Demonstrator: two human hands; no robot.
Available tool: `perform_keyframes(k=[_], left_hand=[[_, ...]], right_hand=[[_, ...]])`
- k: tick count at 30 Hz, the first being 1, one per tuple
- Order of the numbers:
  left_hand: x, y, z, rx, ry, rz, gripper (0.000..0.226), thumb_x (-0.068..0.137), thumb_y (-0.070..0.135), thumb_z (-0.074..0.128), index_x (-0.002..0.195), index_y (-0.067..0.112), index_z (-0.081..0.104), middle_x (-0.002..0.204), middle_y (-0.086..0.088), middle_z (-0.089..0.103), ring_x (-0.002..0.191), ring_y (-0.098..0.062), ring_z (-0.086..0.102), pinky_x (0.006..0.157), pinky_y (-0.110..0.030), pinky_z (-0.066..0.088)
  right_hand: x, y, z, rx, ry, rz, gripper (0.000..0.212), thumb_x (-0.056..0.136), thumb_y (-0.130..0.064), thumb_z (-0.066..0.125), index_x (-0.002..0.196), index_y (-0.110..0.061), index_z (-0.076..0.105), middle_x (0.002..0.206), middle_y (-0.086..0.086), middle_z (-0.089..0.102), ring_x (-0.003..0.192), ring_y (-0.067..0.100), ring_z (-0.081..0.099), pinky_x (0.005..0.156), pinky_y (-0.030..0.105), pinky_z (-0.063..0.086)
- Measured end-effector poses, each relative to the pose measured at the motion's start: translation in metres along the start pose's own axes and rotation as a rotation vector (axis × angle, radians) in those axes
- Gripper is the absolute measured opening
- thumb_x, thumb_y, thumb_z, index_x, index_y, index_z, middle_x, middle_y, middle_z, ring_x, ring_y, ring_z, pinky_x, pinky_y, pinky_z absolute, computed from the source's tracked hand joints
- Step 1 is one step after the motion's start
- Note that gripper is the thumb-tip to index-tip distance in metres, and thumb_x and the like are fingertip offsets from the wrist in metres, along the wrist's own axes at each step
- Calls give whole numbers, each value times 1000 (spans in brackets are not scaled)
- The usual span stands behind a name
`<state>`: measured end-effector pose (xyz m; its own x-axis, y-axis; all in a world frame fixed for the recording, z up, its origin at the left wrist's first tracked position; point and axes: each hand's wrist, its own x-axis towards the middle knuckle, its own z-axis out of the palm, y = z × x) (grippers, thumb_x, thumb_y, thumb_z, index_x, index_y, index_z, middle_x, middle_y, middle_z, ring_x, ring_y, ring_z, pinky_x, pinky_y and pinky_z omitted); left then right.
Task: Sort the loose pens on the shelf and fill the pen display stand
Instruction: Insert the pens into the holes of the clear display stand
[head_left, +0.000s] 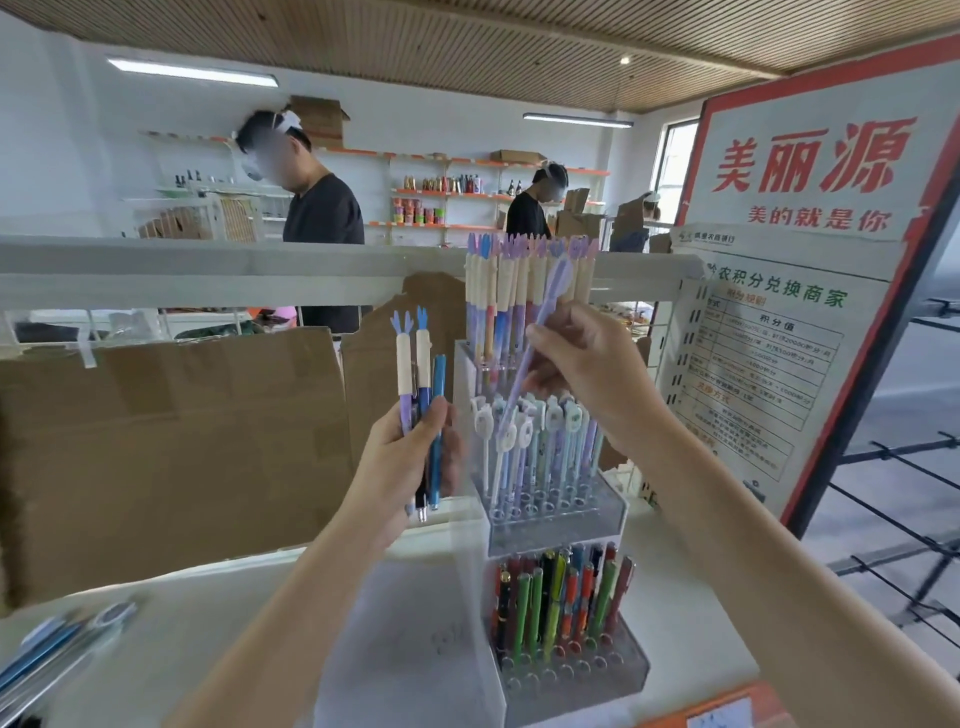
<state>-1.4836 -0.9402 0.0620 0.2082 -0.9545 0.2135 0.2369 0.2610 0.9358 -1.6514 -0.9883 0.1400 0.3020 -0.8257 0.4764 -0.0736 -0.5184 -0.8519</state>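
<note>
Head view. Left hand (410, 457) is raised in front of the cardboard sheet (171, 447), fingers curled round a small bundle of pens (422, 415) held upright: two with cream grips and blue forked tops, one plain blue, plus a darker one whose tip shows below the palm. Right hand (587, 374) is above the middle tier of the display stand (558, 525), pinching a single lilac pen (535, 343) between thumb and fingers. That pen is tilted, its rounded top up near the top-tier pens and its lower end down among the middle-tier pens; whether the tip sits in a hole I cannot tell.

Stand is clear plastic, three stepped tiers, standing on the white shelf (405, 649). Top tier holds tall pens with cream grips and purple and blue tops (524, 291). Middle tier holds pastel pens with white clips (545, 441), with several bare holes along the front row. Bottom tier holds green, red, orange and black pens (561, 603), also with bare holes in front.

Loose pens (57, 644) lie at the shelf's left edge, blurred, well apart from the stand.

Right of the stand: a red-bordered sign (810, 171) with a printed notice below it. Behind the shelf rail, two people in dark shirts stand near wall shelves of bottles.
</note>
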Motion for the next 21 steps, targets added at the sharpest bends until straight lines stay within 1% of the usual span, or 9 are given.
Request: perform_keyframes(k=[2, 4, 6, 8, 12, 14, 17, 19, 21], left_hand=[[-8, -9, -6, 33, -17, 6, 25, 94, 27, 49, 95, 3, 56, 54, -1, 47, 38, -12, 37, 38, -20, 32], [-14, -17, -8, 48, -29, 15, 25, 95, 25, 47, 97, 2, 56, 50, 3, 42, 37, -9, 31, 37, -18, 28], [-19, -24, -6, 37, -16, -3, 22, 98, 22, 43, 96, 4, 55, 50, 4, 40, 36, -8, 29, 36, -18, 26], [-23, -30, -3, 36, -14, -27, 18, 100, 18, 40, 93, 5, 51, 52, 2, 43, 39, -9, 29, 37, -19, 26], [-29, -39, 1, 88, -70, 15, 20, 100, 17, 40, 82, 10, 37, 56, -6, 41, 44, -14, 29, 42, -21, 28], [-30, -41, 2, 80, -84, 40, 20, 99, 18, 41, 82, 8, 40, 61, -13, 41, 45, -15, 30, 43, -22, 29], [-32, -43, 2, 49, -101, 62, 23, 95, 25, 46, 78, 10, 49, 66, -16, 42, 45, -15, 31, 43, -23, 30], [-33, -42, 2, 36, -119, 75, 23, 90, 30, 49, 71, 19, 56, 64, -15, 41, 44, -16, 32, 44, -23, 31], [-35, -41, 1, 30, -119, 76, 19, 88, 31, 50, 81, 14, 55, 61, -14, 42, 44, -17, 34, 45, -23, 33]], right_hand=[[-11, 11, -3, -108, 13, -28, 11, 91, -10, 58, 81, -6, 56, 62, 2, 67, 54, 15, 66, 52, 20, 54], [-24, 27, -5, -237, 44, -59, 10, 91, -13, 59, 82, -8, 56, 65, 2, 67, 55, 10, 67, 53, 18, 54], [-32, 42, -6, -341, 64, -71, 9, 92, -15, 57, 84, -12, 55, 69, 0, 67, 56, 4, 66, 56, 19, 56], [-36, 56, -5, -386, 52, -26, 8, 92, -16, 56, 84, -15, 54, 71, -2, 67, 58, 2, 66, 61, 20, 57], [-38, 74, 0, -416, 52, 53, 10, 94, -16, 53, 90, -7, 54, 73, -1, 69, 61, 4, 68, 64, 22, 57], [-38, 77, 2, -413, 54, 33, 9, 95, -14, 53, 87, -10, 53, 71, -3, 68, 59, 1, 66, 63, 19, 56], [-44, 85, 7, -483, -9, 58, 12, 94, -12, 53, 83, -16, 52, 71, -4, 65, 57, 2, 64, 59, 18, 55], [-49, 94, 12, -633, -64, 110, 10, 94, -19, 55, 89, -10, 58, 72, -5, 63, 55, 6, 59, 57, 21, 53], [-50, 101, 15, -702, -64, 143, 16, 93, -23, 56, 95, -9, 62, 76, -4, 62, 57, 3, 55, 55, 16, 47]])
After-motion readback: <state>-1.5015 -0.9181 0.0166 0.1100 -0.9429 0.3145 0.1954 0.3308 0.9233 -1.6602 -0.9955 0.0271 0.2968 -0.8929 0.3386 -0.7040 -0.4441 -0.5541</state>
